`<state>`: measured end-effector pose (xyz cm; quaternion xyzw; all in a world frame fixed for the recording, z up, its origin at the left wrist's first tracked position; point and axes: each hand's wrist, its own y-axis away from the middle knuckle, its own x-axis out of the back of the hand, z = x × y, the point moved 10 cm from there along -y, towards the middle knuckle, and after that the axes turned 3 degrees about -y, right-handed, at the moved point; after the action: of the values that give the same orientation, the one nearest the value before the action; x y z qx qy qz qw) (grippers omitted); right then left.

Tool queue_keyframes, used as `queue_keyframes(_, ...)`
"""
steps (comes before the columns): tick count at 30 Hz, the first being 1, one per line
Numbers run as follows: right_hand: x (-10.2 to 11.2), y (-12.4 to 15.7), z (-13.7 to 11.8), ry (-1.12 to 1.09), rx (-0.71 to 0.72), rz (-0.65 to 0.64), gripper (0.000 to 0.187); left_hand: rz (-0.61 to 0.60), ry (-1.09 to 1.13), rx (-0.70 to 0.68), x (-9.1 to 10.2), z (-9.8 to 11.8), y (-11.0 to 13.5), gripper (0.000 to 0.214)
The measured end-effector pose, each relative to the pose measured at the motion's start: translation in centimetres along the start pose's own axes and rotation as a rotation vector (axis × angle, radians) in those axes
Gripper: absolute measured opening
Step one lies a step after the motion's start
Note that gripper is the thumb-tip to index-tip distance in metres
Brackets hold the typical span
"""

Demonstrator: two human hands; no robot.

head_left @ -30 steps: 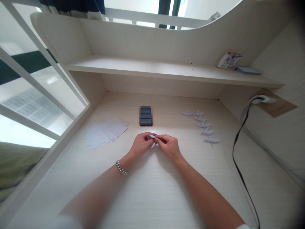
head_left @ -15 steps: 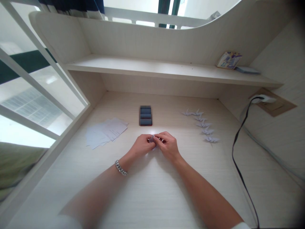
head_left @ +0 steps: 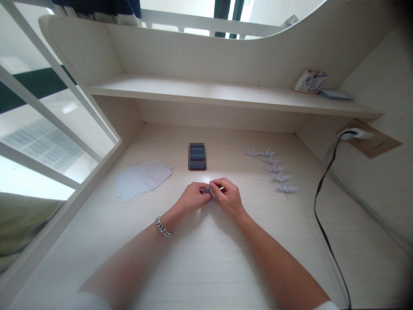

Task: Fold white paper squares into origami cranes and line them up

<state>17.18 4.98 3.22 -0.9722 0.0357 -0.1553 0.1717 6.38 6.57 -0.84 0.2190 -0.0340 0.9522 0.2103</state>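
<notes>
My left hand (head_left: 192,198) and my right hand (head_left: 227,196) meet over the middle of the pale wooden desk (head_left: 206,258). Both pinch a small folded piece of pale paper (head_left: 208,192), mostly hidden between the fingertips. A silver bracelet (head_left: 164,227) circles my left wrist. A dark phone (head_left: 197,156) lies flat just beyond the hands. To the left a loose pile of pale paper sheets (head_left: 142,180) is spread out. To the right several folded paper cranes (head_left: 275,170) stand in a curved row.
A black cable (head_left: 324,202) runs from a wall plug (head_left: 355,134) down the desk's right side. A shelf (head_left: 226,97) above the desk carries a small printed packet (head_left: 310,81). White rails (head_left: 48,107) border the left edge.
The hands have drawn closer together around the folded paper, so less of it shows. The fingers have shifted slightly on it. Everything else lies as before.
</notes>
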Motion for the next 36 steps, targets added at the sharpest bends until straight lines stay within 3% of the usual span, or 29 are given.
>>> queue_keyframes(4,0.5,-0.1,0.8,-0.002,-0.053,0.021,0.024,0.078,0.029,0.031,0.9,-0.4,-0.2,0.016)
queue_keyframes(10,-0.2,0.0,2.3,-0.027,-0.136,-0.051,0.021,0.260,0.055,0.063,2.9,-0.9,-0.1,0.032)
queue_keyframes(15,-0.2,0.0,3.1,-0.074,-0.178,-0.044,0.018,0.288,0.000,0.013,3.0,-0.3,0.1,0.032)
queue_keyframes(21,0.0,0.1,2.5,-0.088,-0.131,-0.005,0.016,0.321,-0.033,-0.067,3.2,0.9,0.5,0.030)
queue_keyframes(28,0.6,0.1,2.7,-0.122,-0.141,0.044,0.016,0.350,0.061,-0.092,3.2,1.1,0.7,0.031)
queue_keyframes(36,1.0,-0.1,3.1,-0.180,-0.192,0.082,0.015,0.296,0.233,-0.038,2.5,0.0,0.2,0.037)
